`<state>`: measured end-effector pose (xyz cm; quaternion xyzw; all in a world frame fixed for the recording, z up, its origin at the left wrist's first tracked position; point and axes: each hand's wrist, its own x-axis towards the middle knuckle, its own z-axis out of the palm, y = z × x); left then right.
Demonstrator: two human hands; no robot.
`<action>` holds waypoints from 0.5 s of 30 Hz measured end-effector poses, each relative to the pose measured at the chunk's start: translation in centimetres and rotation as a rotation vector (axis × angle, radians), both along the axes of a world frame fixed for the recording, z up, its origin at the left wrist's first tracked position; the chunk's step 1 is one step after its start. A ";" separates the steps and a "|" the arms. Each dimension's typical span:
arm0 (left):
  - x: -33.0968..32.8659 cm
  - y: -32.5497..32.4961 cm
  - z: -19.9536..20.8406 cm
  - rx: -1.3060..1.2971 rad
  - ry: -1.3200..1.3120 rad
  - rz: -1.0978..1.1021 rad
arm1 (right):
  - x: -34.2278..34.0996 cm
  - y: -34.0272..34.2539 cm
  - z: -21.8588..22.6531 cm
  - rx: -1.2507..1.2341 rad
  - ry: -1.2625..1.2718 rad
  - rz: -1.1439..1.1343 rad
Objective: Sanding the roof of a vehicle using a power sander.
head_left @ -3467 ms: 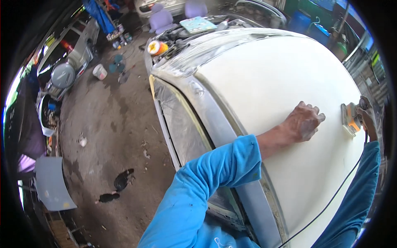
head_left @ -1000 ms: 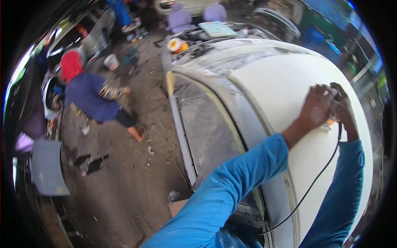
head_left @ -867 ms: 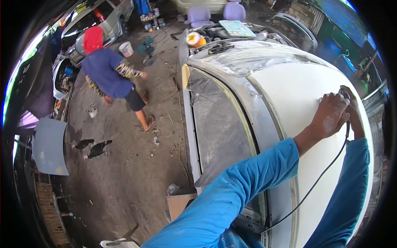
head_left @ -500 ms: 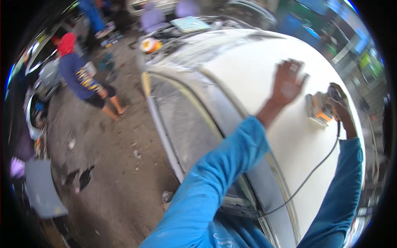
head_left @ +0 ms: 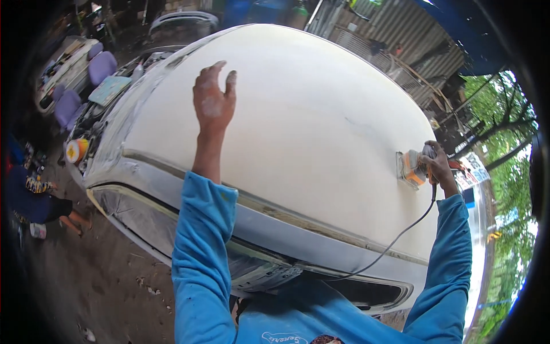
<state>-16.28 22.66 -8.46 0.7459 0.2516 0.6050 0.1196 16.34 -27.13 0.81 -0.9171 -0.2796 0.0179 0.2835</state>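
A broad off-white car roof [head_left: 309,114] with a dull, dusty surface fills the middle of the view. At its right part, my right hand [head_left: 440,163] is wrapped round the top of an orange and grey electric sander [head_left: 411,166], whose flat pad rests on the roof. The sander's dark cord [head_left: 395,243] runs down toward me across the roof edge. My left hand [head_left: 214,97] is held up over the left part of the roof, empty, thumb apart from the fingers. White dust coats its back. Whether it touches the roof I cannot tell.
Masking film [head_left: 140,215] covers the windscreen side window area below the roof rail [head_left: 275,215]. An orange and white tub [head_left: 76,150] and a pale blue box [head_left: 110,90] sit at the car's front. Another person [head_left: 34,192] stands at far left. Purple seats [head_left: 102,67] lie beyond.
My view has swung to the right, so the other person and the car's front sit farther left. The right hand still grips the sander on the roof; the left hand stays raised and empty.
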 end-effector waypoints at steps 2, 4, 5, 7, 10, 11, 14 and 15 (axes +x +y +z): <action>0.2 -0.2 0.2 -0.021 0.021 -0.017 | 0.1 -2.8 -0.3 -0.016 -0.017 -0.049; 0.5 -0.4 0.3 -0.018 0.031 -0.031 | -0.5 -4.0 -0.2 -0.040 0.013 -0.164; 0.7 -0.5 0.4 -0.032 0.051 -0.040 | -1.1 -3.9 -0.2 -0.015 0.029 -0.139; 1.1 -0.8 0.6 -0.034 0.046 -0.057 | -2.5 -2.2 -0.2 -0.086 -0.014 -0.141; 1.2 -1.1 0.7 -0.055 0.064 -0.064 | -5.2 3.2 0.0 -0.095 -0.087 -0.008; 1.2 -1.2 0.8 -0.042 0.058 -0.064 | -6.2 5.4 0.2 -0.108 -0.109 0.049; 0.9 -1.1 0.7 -0.071 0.052 -0.058 | -9.6 12.7 0.9 -0.072 -0.082 0.149; 0.8 -1.1 0.7 -0.076 0.046 -0.062 | -10.7 15.0 1.1 -0.076 -0.049 0.181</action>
